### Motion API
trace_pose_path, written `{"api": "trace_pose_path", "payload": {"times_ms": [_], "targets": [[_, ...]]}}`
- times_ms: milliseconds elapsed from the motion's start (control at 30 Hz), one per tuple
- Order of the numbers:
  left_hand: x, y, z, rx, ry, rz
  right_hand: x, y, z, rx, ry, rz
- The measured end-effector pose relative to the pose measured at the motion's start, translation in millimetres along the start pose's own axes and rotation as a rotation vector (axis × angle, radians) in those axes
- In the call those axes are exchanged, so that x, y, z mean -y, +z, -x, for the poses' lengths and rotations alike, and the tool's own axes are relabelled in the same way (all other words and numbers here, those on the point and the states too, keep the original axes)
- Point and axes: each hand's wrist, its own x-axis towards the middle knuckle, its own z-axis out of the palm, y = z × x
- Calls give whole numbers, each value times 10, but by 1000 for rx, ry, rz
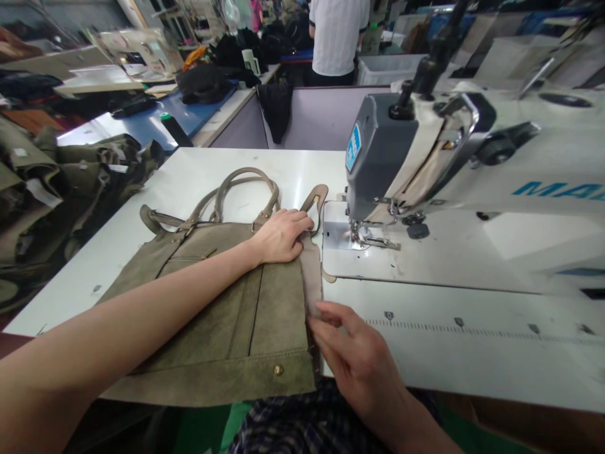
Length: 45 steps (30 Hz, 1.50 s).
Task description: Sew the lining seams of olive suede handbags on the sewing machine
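An olive-green handbag (278, 302) lies flat on the white sewing table, its two looped handles (246, 173) pointing away from me. My left hand (282, 235) presses on its upper right corner, fingers bent over the edge near the strap end (320, 192). Lower down, my right hand (357, 350) pinches the raw side edge, where a pale lining strip (311, 274) shows. Both hands are closed on the bag. Just right of it stands the sewing machine head (378, 145), with its presser foot (362, 236) apart from the bag.
A ruler scale (425, 323) runs along the table's front right. Piled olive bag pieces (42, 195) crowd the left side. Behind the table are a purple partition (326, 120), a person in a white shirt (338, 38) and another sewing machine (142, 50).
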Motion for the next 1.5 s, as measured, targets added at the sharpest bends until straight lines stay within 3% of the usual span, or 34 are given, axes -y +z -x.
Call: {"api": "trace_pose_path", "payload": {"times_ms": [300,367,500,567,667,833,967,1200,1367,1500], "targets": [[-28,-10,-7,-54,-93,-43,81,11,-76,-116,385,-433],[-14,-19,1,-39,-91,-20,70,-6,-76,-82,332,-424],[38,-34,8,30,-35,67,20,-31,-59,68,35,-213],[56,-38,7,46,-23,99,-12,-48,-57,94,-38,-134],[58,-40,3,53,-29,124,-40,-112,-99,141,-74,-71],[35,-47,0,66,-38,130,-33,-298,-274,385,-70,-107],[33,-46,-9,72,-41,121,-71,-344,-400,470,-100,-91],[41,-26,-16,69,-38,136,-172,-221,-387,366,-357,105],[70,-38,-33,97,-60,165,-181,-162,-286,274,-375,123],[102,-115,-83,193,-74,209,-101,-60,-221,154,-317,145]]}}
